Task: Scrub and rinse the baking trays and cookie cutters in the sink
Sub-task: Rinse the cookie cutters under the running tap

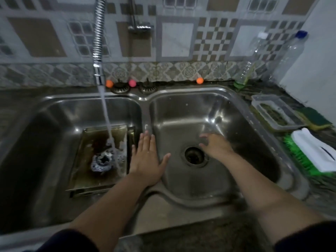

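This is a home kitchen: a steel double-bowl sink (181, 200) is set into a stone surface (316, 190) under a patterned tile wall (178, 39). A flexible tap (98, 42) runs water, and a scrub brush (312, 153), sponge (314, 119) and plastic bottles (289, 55) stand beside the sink.

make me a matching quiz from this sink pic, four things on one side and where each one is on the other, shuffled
Things:
1. tray
2. brush
3. drain
4. bottles

Places:
A. right basin
B. back right corner of the counter
C. left basin, under the running water
D. counter right of the sink, near side

Pairs: 1-C, 2-D, 3-A, 4-B
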Motion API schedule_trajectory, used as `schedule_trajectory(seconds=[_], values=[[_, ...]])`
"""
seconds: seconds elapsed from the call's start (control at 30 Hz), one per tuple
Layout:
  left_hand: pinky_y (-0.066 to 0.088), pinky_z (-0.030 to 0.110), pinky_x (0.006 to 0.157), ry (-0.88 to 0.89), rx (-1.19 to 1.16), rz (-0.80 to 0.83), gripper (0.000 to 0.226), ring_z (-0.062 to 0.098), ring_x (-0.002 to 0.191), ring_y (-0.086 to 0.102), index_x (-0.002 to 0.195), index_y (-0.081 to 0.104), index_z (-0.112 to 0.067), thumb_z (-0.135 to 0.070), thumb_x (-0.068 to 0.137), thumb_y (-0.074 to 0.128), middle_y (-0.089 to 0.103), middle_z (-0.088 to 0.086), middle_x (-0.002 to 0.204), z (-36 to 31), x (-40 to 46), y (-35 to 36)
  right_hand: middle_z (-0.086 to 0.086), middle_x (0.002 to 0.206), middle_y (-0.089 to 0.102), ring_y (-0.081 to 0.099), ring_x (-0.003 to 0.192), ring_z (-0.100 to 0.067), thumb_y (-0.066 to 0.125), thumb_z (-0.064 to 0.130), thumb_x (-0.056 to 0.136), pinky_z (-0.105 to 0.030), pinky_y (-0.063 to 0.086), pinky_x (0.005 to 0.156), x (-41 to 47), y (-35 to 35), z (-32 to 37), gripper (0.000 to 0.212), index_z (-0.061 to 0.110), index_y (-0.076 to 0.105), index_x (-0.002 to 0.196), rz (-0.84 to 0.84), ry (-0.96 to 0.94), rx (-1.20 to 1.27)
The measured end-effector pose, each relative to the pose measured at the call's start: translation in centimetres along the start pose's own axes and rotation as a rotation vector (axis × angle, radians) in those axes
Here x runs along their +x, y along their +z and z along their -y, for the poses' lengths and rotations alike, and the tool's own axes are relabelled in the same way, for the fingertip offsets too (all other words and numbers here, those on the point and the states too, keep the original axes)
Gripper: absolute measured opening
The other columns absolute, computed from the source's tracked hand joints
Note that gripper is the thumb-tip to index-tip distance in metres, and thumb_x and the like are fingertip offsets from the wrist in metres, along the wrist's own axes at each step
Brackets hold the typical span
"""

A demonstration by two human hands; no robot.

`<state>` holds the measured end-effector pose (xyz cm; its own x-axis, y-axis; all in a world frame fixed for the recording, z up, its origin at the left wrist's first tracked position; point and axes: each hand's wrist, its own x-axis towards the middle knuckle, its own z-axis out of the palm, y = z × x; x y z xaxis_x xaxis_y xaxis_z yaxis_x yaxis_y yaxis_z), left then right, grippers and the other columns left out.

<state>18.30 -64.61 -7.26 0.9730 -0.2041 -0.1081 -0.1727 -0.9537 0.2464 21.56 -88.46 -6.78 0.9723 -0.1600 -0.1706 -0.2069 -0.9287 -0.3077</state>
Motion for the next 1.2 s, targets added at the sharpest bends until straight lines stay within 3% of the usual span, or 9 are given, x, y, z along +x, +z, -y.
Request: schedule_trajectory(seconds=[0.13,0.23,0.37,0.53,0.7,0.8,1.0,1.07,1.2], values=[[0.000,0.046,0.119,0.081,-0.144,0.063,0.067,0.012,0.147,-0.011,0.153,0.002,-0.021,-0.053,0.099,0.022,-0.012,-0.004,0.160,2.8,-1.0,-1.0,-0.007,0.134,0.055,0.047,0.127,-0.025,0.058,0.036,0.091,-0.032,0.039,0.103,-4.7,0.5,8.1,0.039,0.028,0.056,0.130,0.002,-0.251,-0.003],[0.004,0.049,0.119,0.061,-0.110,0.143,0.063,0.018,0.148,-0.005,0.153,0.002,-0.023,-0.050,0.100,0.024,-0.008,-0.003,0.160,6.1,-2.0,-1.0,-0.001,0.120,0.057,0.049,0.116,-0.022,0.055,0.039,0.092,-0.031,0.040,0.097,-8.4,1.9,13.7,0.033,0.027,0.061,0.122,-0.024,-0.451,0.006],[0.025,0.050,0.114,-0.060,-0.122,0.263,0.056,0.026,0.143,0.021,0.150,0.025,-0.021,-0.041,0.099,0.036,0.019,0.007,0.156,12.0,-2.6,-0.3,-0.001,0.118,0.050,0.038,0.113,-0.022,0.051,0.031,0.094,-0.038,0.038,0.099,-10.5,5.2,18.7,0.034,0.021,0.061,0.126,0.025,-0.579,-0.080],[0.033,0.032,0.108,-0.185,-0.167,0.234,0.055,0.028,0.133,0.038,0.145,0.035,-0.012,-0.027,0.095,0.052,0.043,0.013,0.144,18.0,-1.7,-0.6,-0.012,0.153,0.024,0.024,0.140,-0.031,0.044,-0.002,0.091,-0.039,0.029,0.114,-8.9,9.6,22.9,0.059,0.013,0.034,0.147,0.461,-0.458,-0.056],[0.033,0.031,0.108,-0.222,-0.306,0.194,0.055,0.027,0.131,0.041,0.146,0.035,-0.021,-0.018,0.093,0.048,0.047,0.011,0.141,19.9,0.0,0.0,-0.015,0.159,0.010,0.014,0.145,-0.036,0.032,0.009,0.100,-0.049,0.020,0.117,-6.0,14.4,26.2,0.055,0.015,0.016,0.152,0.375,-0.267,0.081],[0.031,0.032,0.112,-0.186,-0.284,0.197,0.054,0.026,0.133,0.040,0.145,0.037,-0.018,-0.016,0.093,0.048,0.044,0.009,0.145,20.3,0.6,0.6,-0.003,0.161,-0.003,0.001,0.148,-0.028,0.025,0.013,0.102,-0.047,0.015,0.118,-4.9,15.4,27.2,0.056,0.022,0.005,0.154,0.399,-0.154,0.095],[0.043,0.032,0.101,-0.183,-0.289,0.160,0.044,0.026,0.120,0.052,0.130,0.057,-0.017,-0.005,0.089,0.046,0.055,0.010,0.132,21.0,0.0,1.1,-0.010,0.136,0.046,0.047,0.118,-0.028,0.037,0.027,0.101,-0.035,0.039,0.095,-4.3,16.3,27.5,0.036,0.013,0.050,0.132,0.248,-0.072,0.225],[0.046,0.034,0.098,-0.178,-0.296,0.173,0.041,0.026,0.115,0.055,0.126,0.060,-0.019,-0.007,0.089,0.047,0.058,0.009,0.128,20.7,-0.4,1.0,-0.005,0.128,0.049,0.052,0.105,-0.023,0.040,0.022,0.099,-0.031,0.043,0.088,-4.5,15.9,27.5,0.032,0.017,0.057,0.125,0.264,-0.056,0.210],[0.047,0.038,0.097,-0.179,-0.290,0.229,0.036,0.025,0.112,0.056,0.122,0.062,-0.024,-0.019,0.087,0.053,0.061,0.007,0.123,20.2,-1.2,0.5,-0.002,0.120,0.059,0.056,0.111,-0.023,0.054,0.018,0.092,-0.032,0.047,0.095,-4.8,14.4,27.0,0.025,0.024,0.065,0.114,0.369,-0.042,0.143]])
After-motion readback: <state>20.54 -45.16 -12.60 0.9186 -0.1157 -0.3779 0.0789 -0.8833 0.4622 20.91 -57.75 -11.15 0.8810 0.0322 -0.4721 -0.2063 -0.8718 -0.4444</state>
